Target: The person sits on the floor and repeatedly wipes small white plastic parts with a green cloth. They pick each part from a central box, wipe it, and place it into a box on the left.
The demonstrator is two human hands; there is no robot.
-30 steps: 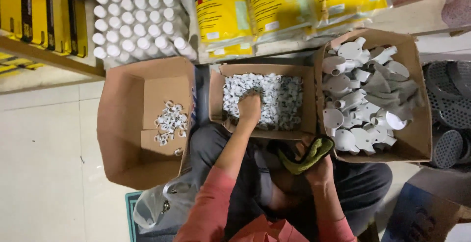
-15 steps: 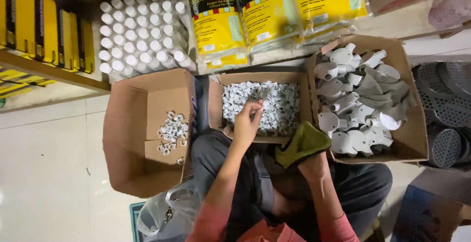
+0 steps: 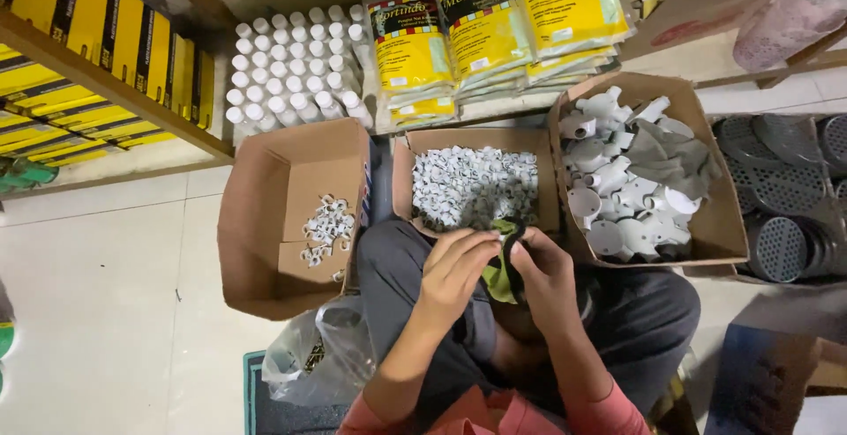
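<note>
- Green cloth (image 3: 499,278) sits bunched between our two hands, low over the lap and just short of the middle box.
- Left hand (image 3: 454,263): fingers curled in against the cloth from the left; we cannot tell whether a small part is pinched in the grip under the fabric.
- Right hand (image 3: 545,269): grip clamped on the cloth, thumb and fingers folded round its right edge.
- Clear plastic bag (image 3: 313,360) lies on the floor beside our left knee.
- Middle cardboard box (image 3: 401,179), just beyond the hands, is filled with small white clips (image 3: 472,186).
- Left cardboard box (image 3: 265,223) holds a small heap of the same white clips (image 3: 325,230) on its bottom.
- Right cardboard box (image 3: 710,197) carries larger white round fittings (image 3: 609,206) with a grey rag (image 3: 670,157) on top.
- Dark perforated discs (image 3: 781,245) are stacked right of that box.
- Farthest: white capped tubes (image 3: 287,60) in rows, yellow bags (image 3: 481,33) leaning at the wall, yellow packs (image 3: 115,33) on a shelf.
</note>
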